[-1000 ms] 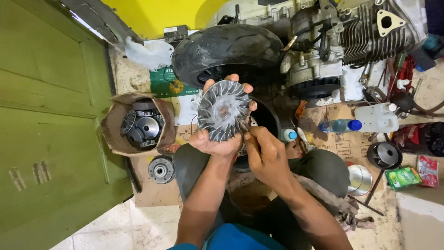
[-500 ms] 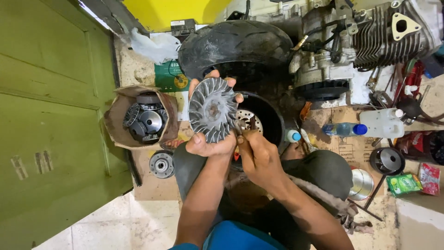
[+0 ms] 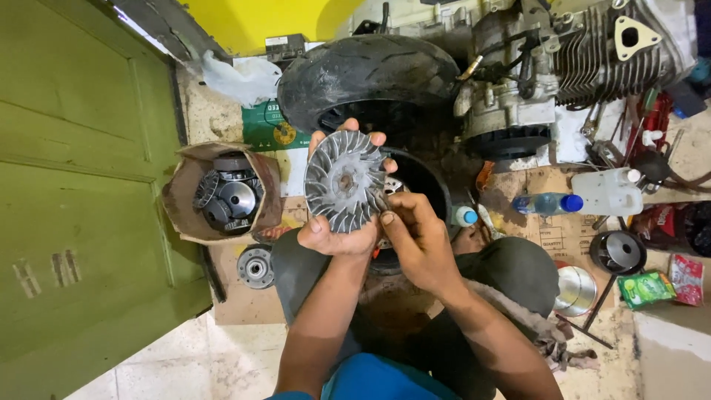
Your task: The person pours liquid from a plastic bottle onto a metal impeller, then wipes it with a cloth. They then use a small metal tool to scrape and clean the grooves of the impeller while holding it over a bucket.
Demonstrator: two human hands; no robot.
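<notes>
- left hand (image 3: 337, 235) has the finned metal disc (image 3: 346, 180) pinched from both sides: thumb and palm under the lower rim, fingertips curled over the top rim. So the disc is held up in the air over the lap, face tilted toward the camera.
- right hand (image 3: 416, 238) is closed at the disc's lower right edge, thumb and fingers bunched together right against the fins. Can't tell if there's a small tool or part in there, it's hidden by the fingers.
- the disc looks like cast aluminium, dull grey, with curved fan blades all around and a small hub hole in the middle. Looks greasy and a bit scuffed.
- what I'd worry about: it's only gripped by the rim, and oily metal on bare skin could slip. If it drops it likely lands on the knees or the black drum (image 3: 418, 185) just behind the grip, and those thin fins would probably chip or bend. Fin edges could nick fingers too.
- left of the grip: a torn cardboard box (image 3: 189, 194) with more round metal parts, and a small pulley (image 3: 256, 267) on the floor.
- farther off beyond the disc: a worn rubber tyre (image 3: 368, 72) and a ribbed engine (image 3: 592, 52).
</notes>
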